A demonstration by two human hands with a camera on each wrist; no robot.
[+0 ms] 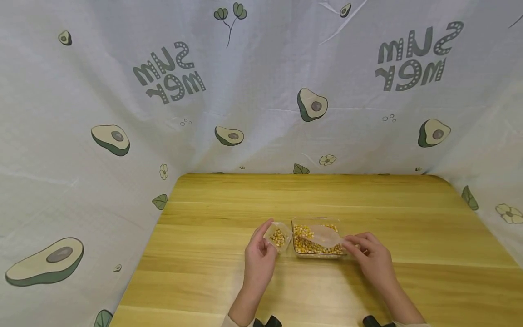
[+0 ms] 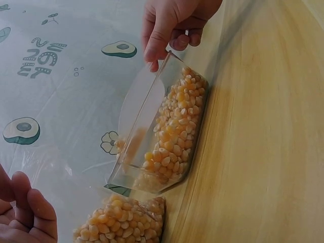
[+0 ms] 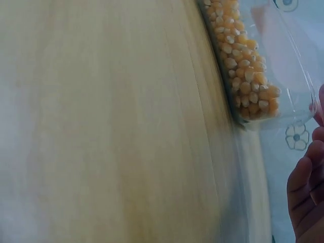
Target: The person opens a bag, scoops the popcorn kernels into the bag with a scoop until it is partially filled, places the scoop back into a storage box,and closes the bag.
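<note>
My left hand (image 1: 260, 254) holds the mouth of a small clear plastic bag (image 2: 55, 172) between thumb and fingers. Yellow corn kernels (image 2: 121, 220) fill its bottom. Just right of the bag stands a clear rectangular container (image 1: 320, 255), with more corn kernels (image 2: 174, 131) inside, piled higher toward one side. Pinched by its end in my right hand (image 1: 369, 256) is a flat, whitish translucent scoop (image 1: 327, 236). It slants over the container, and some kernels lie at its far end, toward the bag. My right fingertips (image 2: 152, 53) are close by the container's rim.
The wooden table (image 1: 204, 268) reaches back to a pale curtain (image 1: 261, 81) printed with avocados, which also hangs along the left and right sides. Dark wrist-camera parts (image 1: 273, 321) show at the bottom edge of the head view.
</note>
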